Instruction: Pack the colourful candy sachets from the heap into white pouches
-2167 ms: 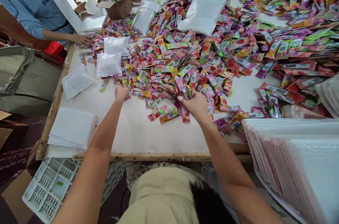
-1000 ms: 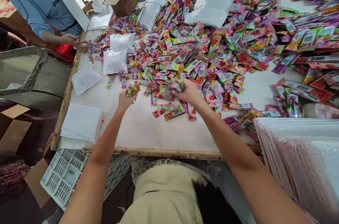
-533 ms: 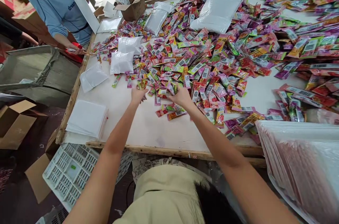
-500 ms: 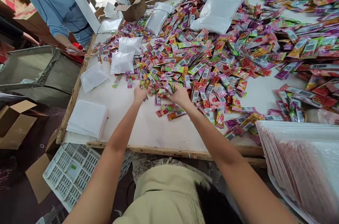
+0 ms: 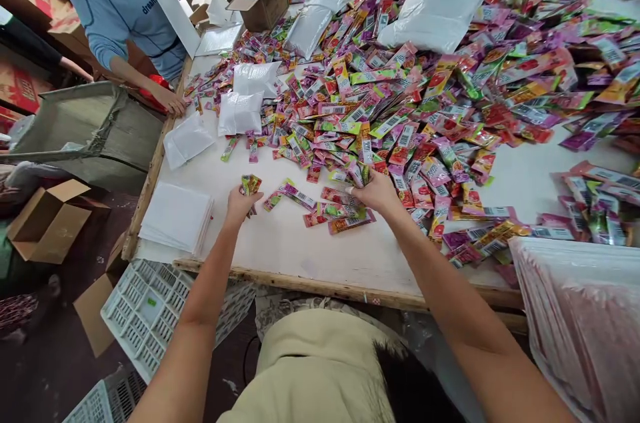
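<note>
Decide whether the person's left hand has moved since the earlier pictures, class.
Yes. Judged against the white stack, the left hand has moved leftward and back, away from the heaped packets, ending closer to that stack.

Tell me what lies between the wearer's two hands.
In the head view, several loose printed packets lie on the white tabletop between the left hand and right hand.

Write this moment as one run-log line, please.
left hand: holds packets | right hand: holds packets at pile | large white parcel: on pile
</note>
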`<move>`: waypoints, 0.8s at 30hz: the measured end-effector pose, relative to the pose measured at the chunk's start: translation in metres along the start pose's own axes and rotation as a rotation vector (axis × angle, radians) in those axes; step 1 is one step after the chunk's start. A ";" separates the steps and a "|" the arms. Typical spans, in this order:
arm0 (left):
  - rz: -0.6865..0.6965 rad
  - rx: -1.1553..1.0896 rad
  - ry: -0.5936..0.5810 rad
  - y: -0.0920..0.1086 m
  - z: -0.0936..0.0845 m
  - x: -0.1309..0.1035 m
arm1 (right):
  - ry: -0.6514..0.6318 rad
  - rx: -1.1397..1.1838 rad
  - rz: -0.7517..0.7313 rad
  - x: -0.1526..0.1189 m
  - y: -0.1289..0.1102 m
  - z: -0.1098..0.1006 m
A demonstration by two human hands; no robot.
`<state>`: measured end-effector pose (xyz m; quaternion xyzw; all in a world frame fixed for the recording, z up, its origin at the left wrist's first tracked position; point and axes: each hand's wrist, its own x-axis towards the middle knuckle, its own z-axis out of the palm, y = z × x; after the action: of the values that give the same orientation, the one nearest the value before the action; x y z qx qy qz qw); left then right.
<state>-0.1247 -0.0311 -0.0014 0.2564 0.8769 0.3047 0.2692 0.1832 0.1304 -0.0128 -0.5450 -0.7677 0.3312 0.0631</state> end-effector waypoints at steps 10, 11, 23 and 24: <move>0.134 0.549 -0.221 0.054 0.044 0.004 | -0.063 -0.089 -0.040 -0.009 -0.012 0.011; 0.126 0.566 -0.219 0.052 0.040 0.003 | -0.043 0.011 -0.020 -0.008 -0.007 0.008; 0.121 -0.136 0.133 0.024 -0.013 0.005 | 0.150 0.787 0.148 -0.026 0.030 -0.021; 0.109 -0.246 0.085 0.027 -0.013 0.007 | 0.139 0.801 0.158 -0.025 0.027 -0.019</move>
<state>-0.1301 -0.0135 0.0227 0.2559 0.8282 0.4346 0.2443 0.2238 0.1219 -0.0072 -0.5554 -0.5279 0.5701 0.2964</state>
